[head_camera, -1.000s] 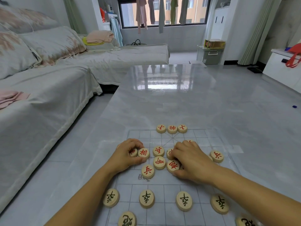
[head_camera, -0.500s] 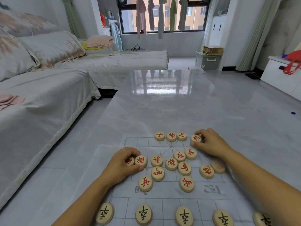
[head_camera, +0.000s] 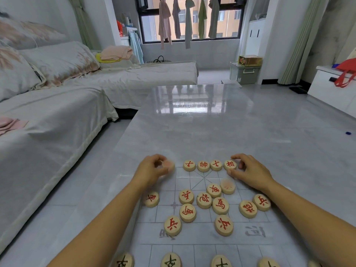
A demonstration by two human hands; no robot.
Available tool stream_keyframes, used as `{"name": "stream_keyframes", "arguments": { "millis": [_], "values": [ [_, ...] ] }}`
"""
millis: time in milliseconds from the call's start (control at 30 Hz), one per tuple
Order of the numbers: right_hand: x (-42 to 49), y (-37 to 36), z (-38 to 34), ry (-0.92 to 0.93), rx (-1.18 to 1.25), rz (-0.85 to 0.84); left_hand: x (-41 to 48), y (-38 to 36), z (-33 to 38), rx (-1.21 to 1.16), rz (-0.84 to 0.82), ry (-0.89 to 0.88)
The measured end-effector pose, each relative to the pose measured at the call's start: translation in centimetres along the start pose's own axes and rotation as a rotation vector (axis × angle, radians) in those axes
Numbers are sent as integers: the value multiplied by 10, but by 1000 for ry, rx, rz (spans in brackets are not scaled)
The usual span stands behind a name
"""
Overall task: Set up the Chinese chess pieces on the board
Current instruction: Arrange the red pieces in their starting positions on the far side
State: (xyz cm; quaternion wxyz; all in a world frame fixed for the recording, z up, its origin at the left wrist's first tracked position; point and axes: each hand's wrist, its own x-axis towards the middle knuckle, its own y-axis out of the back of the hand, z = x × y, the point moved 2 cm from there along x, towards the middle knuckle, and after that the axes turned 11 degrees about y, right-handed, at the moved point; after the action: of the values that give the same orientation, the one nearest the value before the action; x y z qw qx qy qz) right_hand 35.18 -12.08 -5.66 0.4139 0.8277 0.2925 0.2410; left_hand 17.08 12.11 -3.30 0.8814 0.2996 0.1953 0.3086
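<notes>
A clear chess board sheet (head_camera: 202,236) with a grey grid lies on the glossy table. On its far row stand round wooden pieces with red characters: two advisors (head_camera: 189,165), the general (head_camera: 203,166) and an elephant (head_camera: 230,164). My right hand (head_camera: 248,171) rests at that elephant, fingertips around it. My left hand (head_camera: 154,169) is at the far row's left part, pinching a blurred red piece (head_camera: 168,165). Several loose red pieces (head_camera: 204,200) lie scattered mid-board. Black-lettered pieces (head_camera: 171,260) line the near edge.
The grey table (head_camera: 212,132) stretches far ahead. A sofa with white covers (head_camera: 57,112) runs along the left, close to the table's edge. A white cabinet (head_camera: 331,89) stands at the right, a green box (head_camera: 245,73) near the window.
My left hand has carried a red piece from the mid-board cluster up to the far row's left side. My right hand has set the elephant down beside the right advisor.
</notes>
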Motion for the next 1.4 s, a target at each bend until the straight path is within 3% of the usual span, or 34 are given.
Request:
{"name": "stream_keyframes", "arguments": {
  "millis": [167,1400],
  "values": [
    [0,-1,3,23,20,19,20,-21,2,290,93,30],
    [3,-6,8,47,0,41,23,-23,5,290,96,53]
  ]
}}
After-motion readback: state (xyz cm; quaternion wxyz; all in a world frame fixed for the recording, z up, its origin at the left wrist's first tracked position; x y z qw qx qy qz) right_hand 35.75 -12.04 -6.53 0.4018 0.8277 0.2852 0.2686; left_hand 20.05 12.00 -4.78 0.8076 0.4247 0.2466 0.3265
